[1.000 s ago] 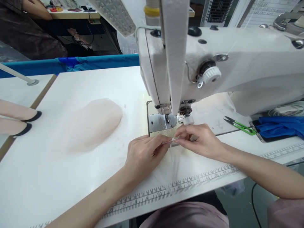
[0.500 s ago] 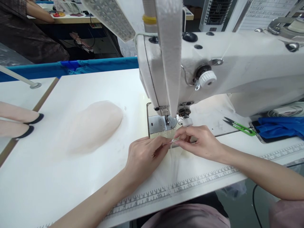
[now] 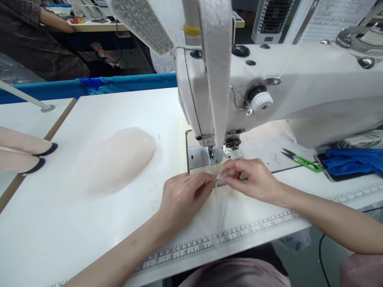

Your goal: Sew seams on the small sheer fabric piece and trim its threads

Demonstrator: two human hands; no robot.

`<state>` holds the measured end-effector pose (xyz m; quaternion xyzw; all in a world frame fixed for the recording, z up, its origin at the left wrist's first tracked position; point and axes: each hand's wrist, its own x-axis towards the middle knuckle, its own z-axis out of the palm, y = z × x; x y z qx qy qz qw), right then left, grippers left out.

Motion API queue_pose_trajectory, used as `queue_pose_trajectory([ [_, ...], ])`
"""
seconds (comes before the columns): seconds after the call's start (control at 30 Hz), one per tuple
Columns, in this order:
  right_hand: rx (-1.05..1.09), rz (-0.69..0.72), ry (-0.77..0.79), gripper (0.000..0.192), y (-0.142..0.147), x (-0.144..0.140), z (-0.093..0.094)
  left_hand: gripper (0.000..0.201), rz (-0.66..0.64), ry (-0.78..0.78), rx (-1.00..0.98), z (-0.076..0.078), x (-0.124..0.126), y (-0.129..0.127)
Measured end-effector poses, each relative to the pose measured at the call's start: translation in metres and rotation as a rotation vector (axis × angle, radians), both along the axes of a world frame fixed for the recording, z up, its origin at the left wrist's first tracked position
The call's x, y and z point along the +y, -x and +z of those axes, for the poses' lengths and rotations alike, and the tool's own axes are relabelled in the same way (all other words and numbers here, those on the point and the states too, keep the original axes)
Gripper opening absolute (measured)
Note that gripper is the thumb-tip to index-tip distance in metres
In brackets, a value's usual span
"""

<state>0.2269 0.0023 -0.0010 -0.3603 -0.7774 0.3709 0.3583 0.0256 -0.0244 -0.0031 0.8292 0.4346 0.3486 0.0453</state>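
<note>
The left hand and right hand are pinching a sheer fabric edge between thumb and fingertips, just before the needle plate near the table's front edge, likely aligning it for stitching. Since a second ago, both hands are staying almost unmoved.

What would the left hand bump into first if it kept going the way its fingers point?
Probably the right hand: the left hand points right and slightly away, and their fingertips already meet on the sheer strip.
</note>
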Motion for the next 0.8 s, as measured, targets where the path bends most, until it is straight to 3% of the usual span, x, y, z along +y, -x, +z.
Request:
queue_pose_trajectory([
  [0.63, -0.015, 0.102, 0.024, 0.011, 0.0007, -0.0018, 0.0037, 0.016, -0.010, 0.006, -0.019, 0.0035, -0.0015, 0.0018],
  [0.73, -0.005, 0.100, -0.067, 0.011, 0.0003, -0.0015, 0.0037, 0.014, -0.047, -0.048, -0.014, 0.0029, -0.0021, 0.0009],
  [0.8, -0.034, 0.088, -0.252, 0.011, -0.0015, -0.0002, 0.0018, 0.012, -0.041, -0.049, -0.017, 0.0024, -0.0032, 0.0005],
])
